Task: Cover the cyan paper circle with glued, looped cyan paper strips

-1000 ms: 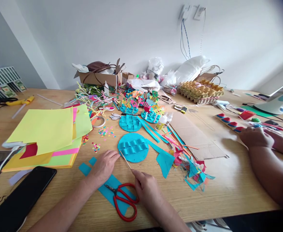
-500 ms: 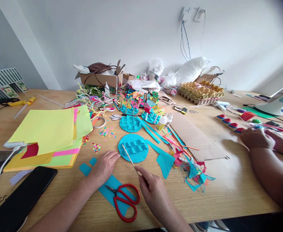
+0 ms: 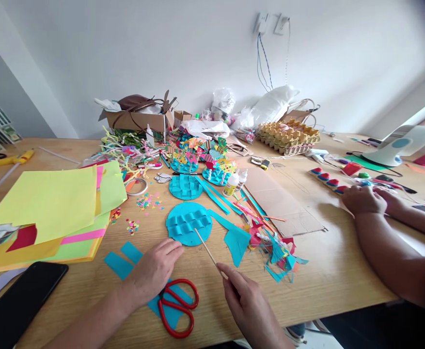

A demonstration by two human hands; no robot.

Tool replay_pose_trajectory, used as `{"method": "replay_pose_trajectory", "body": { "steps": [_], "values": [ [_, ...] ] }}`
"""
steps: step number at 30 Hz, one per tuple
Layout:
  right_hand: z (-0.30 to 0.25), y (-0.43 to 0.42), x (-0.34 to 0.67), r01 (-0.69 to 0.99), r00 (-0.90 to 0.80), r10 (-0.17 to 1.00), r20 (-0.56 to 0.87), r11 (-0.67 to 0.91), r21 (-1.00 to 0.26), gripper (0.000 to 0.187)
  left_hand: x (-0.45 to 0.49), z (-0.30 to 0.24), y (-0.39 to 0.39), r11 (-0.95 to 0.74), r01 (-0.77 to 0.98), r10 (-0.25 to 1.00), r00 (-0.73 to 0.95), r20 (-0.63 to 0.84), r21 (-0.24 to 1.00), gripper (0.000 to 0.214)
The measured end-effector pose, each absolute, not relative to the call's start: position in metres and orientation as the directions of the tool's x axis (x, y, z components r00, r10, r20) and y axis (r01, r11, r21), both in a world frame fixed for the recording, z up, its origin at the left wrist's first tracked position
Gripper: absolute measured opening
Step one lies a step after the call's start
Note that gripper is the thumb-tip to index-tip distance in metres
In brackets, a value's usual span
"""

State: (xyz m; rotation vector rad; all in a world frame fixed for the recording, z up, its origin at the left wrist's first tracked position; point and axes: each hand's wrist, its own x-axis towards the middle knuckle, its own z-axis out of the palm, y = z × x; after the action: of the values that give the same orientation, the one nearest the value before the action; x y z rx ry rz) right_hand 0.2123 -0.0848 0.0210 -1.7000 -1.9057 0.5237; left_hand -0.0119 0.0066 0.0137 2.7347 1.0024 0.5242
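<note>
A thin wooden stick [image 3: 208, 253] is pinched in my right hand [image 3: 246, 295]. Its tip lies over the blue paper disc [image 3: 173, 233], at the front of the wavy paper strips [image 3: 188, 220] that stand in rows on the disc. My left hand [image 3: 156, 269] rests with fingers laid out at the disc's front edge; whether the fingertips touch it I cannot tell. Beneath that hand lie blue paper pieces [image 3: 119, 264] and red-handled scissors [image 3: 178, 334], whose blades it hides. Just behind is a second blue disc [image 3: 186, 188] with woven strips.
Coloured paper sheets [image 3: 48, 198] and a black phone [image 3: 25, 300] lie left. Glue bottles [image 3: 231, 184], cardboard [image 3: 281, 203] and paper scraps [image 3: 281, 257] are to the right. Farther right, another person's hands [image 3: 365, 199] work by an egg-carton strip [image 3: 328, 182].
The view has turned slightly right. Across the disc, the stick's tip has moved right and towards me. My left hand has shifted a little and now covers the scissor blades.
</note>
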Motion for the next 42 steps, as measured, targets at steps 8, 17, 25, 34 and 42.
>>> {"method": "replay_pose_trajectory", "body": {
  "steps": [8, 17, 25, 34, 42],
  "values": [
    [0.019, -0.087, 0.220, 0.818, -0.029, 0.999, 0.023, 0.038, -0.573, 0.038, 0.011, 0.014, 0.001, -0.737, 0.608, 0.667, 0.725, 0.171, 0.294, 0.054],
    [0.024, -0.077, 0.223, 0.822, 0.005, 0.999, 0.040, 0.019, -0.569, 0.037, 0.025, 0.011, 0.002, -0.747, 0.628, 0.656, 0.748, 0.097, 0.218, 0.052],
    [0.021, -0.085, 0.250, 0.801, 0.125, 0.955, 0.270, 0.063, -0.596, 0.034, 0.020, 0.007, 0.000, -0.727, 0.624, 0.677, 0.722, 0.146, 0.286, 0.050],
    [0.003, -0.091, 0.260, 0.660, 0.250, 0.944, 0.215, -0.004, -0.751, 0.032, 0.015, 0.020, 0.002, -0.687, 0.649, 0.726, 0.630, 0.276, 0.325, 0.037],
    [0.000, -0.080, 0.258, 0.258, 0.021, 0.991, -0.135, -0.136, -0.956, 0.041, -0.011, 0.029, 0.055, -0.495, 0.775, 0.850, 0.339, 0.402, 0.392, 0.034]
  ]
}}
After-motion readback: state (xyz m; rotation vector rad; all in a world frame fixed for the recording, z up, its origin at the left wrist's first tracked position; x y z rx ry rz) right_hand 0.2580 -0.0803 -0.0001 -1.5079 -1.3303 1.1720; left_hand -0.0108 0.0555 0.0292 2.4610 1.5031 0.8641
